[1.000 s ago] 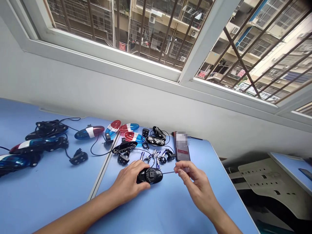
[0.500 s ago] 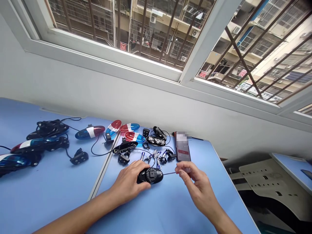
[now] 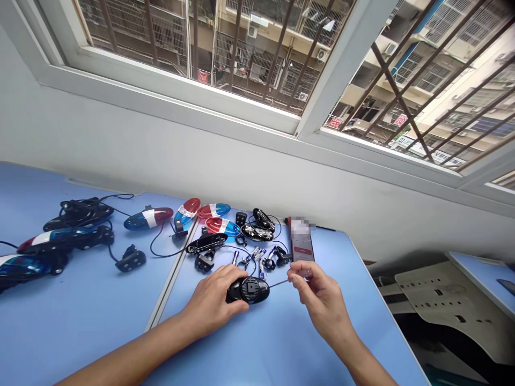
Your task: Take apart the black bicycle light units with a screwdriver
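Observation:
My left hand (image 3: 219, 295) is closed around the left end of a black oval light housing (image 3: 250, 289), which lies on the blue table with its round ribbed mount facing up. In my right hand (image 3: 319, 292) is a screwdriver (image 3: 279, 282), its clear handle pinched between thumb and fingers. The thin shaft points left and its tip reaches the housing's right end; whether it sits in a screw I cannot tell. Just behind the housing lie several blue-and-silver batteries (image 3: 261, 268) and a black switch clamp (image 3: 282, 255) with a cable.
Red-and-blue light covers (image 3: 222, 226) and opened black housings (image 3: 257, 232) lie toward the wall. A phone (image 3: 301, 244) rests behind my right hand. More bicycle lights (image 3: 60, 238) with cables crowd the left table. A seam (image 3: 173, 279) separates the two tabletops.
My right hand has risen slightly with the screwdriver, so the shaft slants up more toward the handle. The left hand and the housing stay where they were.

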The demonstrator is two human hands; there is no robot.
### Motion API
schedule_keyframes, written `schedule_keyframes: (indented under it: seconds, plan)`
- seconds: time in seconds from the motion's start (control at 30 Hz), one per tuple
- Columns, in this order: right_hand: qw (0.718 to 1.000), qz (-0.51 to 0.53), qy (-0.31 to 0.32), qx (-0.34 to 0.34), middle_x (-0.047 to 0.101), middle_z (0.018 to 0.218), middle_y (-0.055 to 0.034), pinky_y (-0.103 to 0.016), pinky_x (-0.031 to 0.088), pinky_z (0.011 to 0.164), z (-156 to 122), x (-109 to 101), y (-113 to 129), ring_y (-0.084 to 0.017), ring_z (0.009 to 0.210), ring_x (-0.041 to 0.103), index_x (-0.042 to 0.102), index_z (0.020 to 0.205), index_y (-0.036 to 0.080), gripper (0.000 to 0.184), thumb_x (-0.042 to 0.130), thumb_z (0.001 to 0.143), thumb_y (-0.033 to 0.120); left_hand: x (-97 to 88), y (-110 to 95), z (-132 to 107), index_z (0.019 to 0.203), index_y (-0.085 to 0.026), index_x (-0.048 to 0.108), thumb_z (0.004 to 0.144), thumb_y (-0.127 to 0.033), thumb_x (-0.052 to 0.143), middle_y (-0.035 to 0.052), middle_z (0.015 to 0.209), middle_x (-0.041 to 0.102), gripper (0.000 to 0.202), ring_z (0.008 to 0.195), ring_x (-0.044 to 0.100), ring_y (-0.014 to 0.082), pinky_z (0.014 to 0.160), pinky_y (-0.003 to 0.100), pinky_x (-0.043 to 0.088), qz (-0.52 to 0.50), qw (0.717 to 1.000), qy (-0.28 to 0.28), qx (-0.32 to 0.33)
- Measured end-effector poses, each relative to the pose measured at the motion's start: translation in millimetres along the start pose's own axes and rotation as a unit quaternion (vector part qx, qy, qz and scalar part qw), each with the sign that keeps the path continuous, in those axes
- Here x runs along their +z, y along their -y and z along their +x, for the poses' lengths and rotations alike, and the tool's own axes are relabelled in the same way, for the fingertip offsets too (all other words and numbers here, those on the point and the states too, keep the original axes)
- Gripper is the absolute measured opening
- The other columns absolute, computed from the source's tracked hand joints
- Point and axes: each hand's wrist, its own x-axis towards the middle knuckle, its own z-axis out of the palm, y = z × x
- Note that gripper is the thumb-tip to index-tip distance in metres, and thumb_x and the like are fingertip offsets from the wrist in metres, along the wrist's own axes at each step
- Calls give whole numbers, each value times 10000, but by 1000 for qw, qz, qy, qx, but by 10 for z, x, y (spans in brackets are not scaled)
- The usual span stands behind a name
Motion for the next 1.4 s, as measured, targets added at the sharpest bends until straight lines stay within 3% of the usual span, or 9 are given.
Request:
schedule_keyframes:
  seconds: [0.17, 0.43, 0.57, 0.7, 0.83, 1.0, 1.1, 1.23, 1.4]
  plan:
    - [1000, 16, 11, -3, 691, 754, -36, -232, 446, 449, -40, 3, -2, -152, 623, 607, 655, 953, 221, 170, 586, 886, 362, -6, -3, -4, 1114, -275, 628, 736, -192, 677, 21, 1127, 663, 390, 1035, 608, 258, 864, 355, 470, -1, 1000, 1, -1]
    - [988, 98, -116, 20, 654, 883, -59, -239, 468, 497, -59, 145, -131, -181, 756, 609, 604, 805, 218, 182, 715, 792, 361, -9, -15, -2, 1114, -273, 630, 745, -205, 665, 32, 1133, 661, 377, 1038, 603, 265, 869, 369, 472, -1, 1000, 5, -3]
    - [990, 97, -98, 28, 643, 772, -19, -268, 510, 567, -47, 117, -147, -164, 672, 615, 645, 928, 226, 190, 709, 800, 352, -7, -20, -3, 1122, -271, 627, 741, -201, 672, 24, 1138, 656, 390, 1053, 600, 265, 887, 373, 467, 0, 1000, 6, -8]
    - [988, 120, -94, 9, 724, 898, -62, -299, 549, 658, -58, 108, -100, -189, 769, 690, 599, 1068, 231, 262, 677, 834, 318, -8, -21, 3, 1135, -263, 622, 737, -193, 676, 25, 1147, 655, 407, 1067, 595, 262, 902, 376, 462, 1, 1000, 10, -9]
    - [992, 81, -86, -36, 708, 931, -66, -283, 542, 646, -77, 148, -66, -175, 767, 675, 637, 961, 225, 100, 614, 883, 283, -10, -19, 0, 1134, -259, 623, 736, -194, 679, 29, 1151, 655, 407, 1070, 595, 267, 914, 384, 458, 7, 1000, 13, -11]
    - [988, 51, -96, -112, 660, 886, -40, -260, 505, 595, -42, 172, -64, -152, 715, 613, 684, 820, 231, 27, 676, 837, 250, -17, -21, -14, 1142, -268, 621, 740, -199, 688, 24, 1145, 656, 413, 1066, 599, 264, 894, 372, 463, 3, 1000, 9, -5]
    - [991, 41, -95, -84, 651, 826, -18, -266, 508, 577, -17, 150, -87, -139, 646, 588, 708, 932, 242, 121, 702, 813, 256, -21, -25, -14, 1136, -268, 625, 739, -194, 688, 24, 1155, 656, 408, 1072, 600, 266, 896, 370, 461, 4, 1000, 10, -6]
    - [989, 96, -112, -9, 717, 819, -15, -309, 568, 667, -23, 129, -147, -168, 713, 672, 579, 1200, 250, 409, 711, 813, 268, -13, -26, -3, 1151, -270, 620, 740, -182, 679, 21, 1165, 655, 425, 1075, 603, 262, 891, 366, 461, 7, 1000, 13, -10]
    - [991, 73, -95, -63, 708, 1027, -61, -292, 576, 685, -14, 121, -163, -164, 816, 676, 674, 1075, 263, 209, 651, 868, 254, 1, -16, 6, 1151, -275, 619, 736, -172, 677, 15, 1167, 655, 431, 1079, 603, 256, 896, 366, 460, 8, 1000, 11, -11]
